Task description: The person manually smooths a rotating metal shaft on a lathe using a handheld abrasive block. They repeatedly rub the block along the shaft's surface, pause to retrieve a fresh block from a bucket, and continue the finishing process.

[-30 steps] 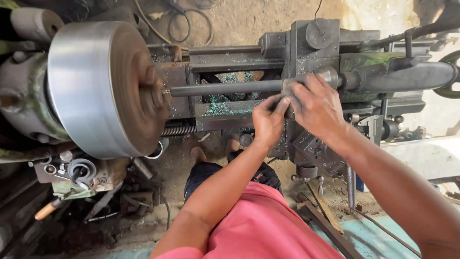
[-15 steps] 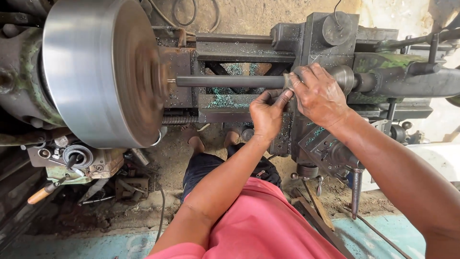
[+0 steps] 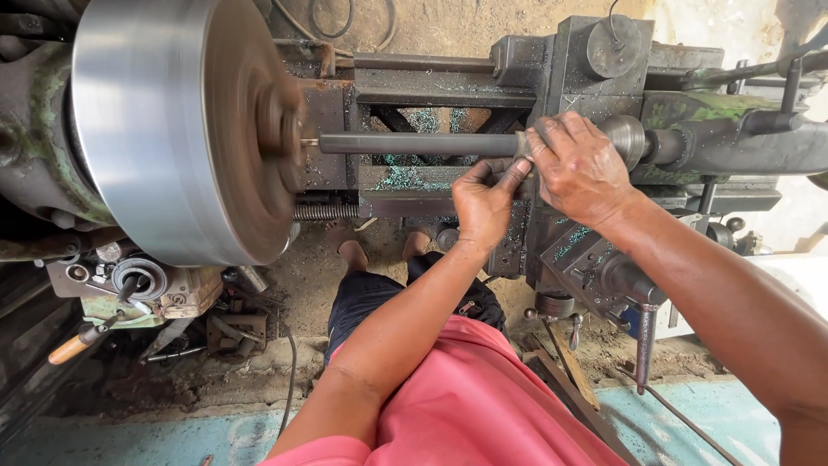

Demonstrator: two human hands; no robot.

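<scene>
A dark steel rod runs level from the blurred, spinning lathe chuck on the left to the tailstock on the right. My right hand lies over the rod's right end with its fingers curled around it. My left hand sits just below and left of it, fingertips pinched up against the underside of the rod at the same spot. What the fingers press on the rod is hidden.
The lathe carriage block stands behind my hands. A lead screw runs below the rod. A crank handle hangs at lower right. A wooden-handled tool and scrap parts lie on the dirt floor at left. My feet stand under the bed.
The view has shifted, so the lathe sits slightly higher and more to the left in the frame. Both hands stay on the rod's right end, barely moved.
</scene>
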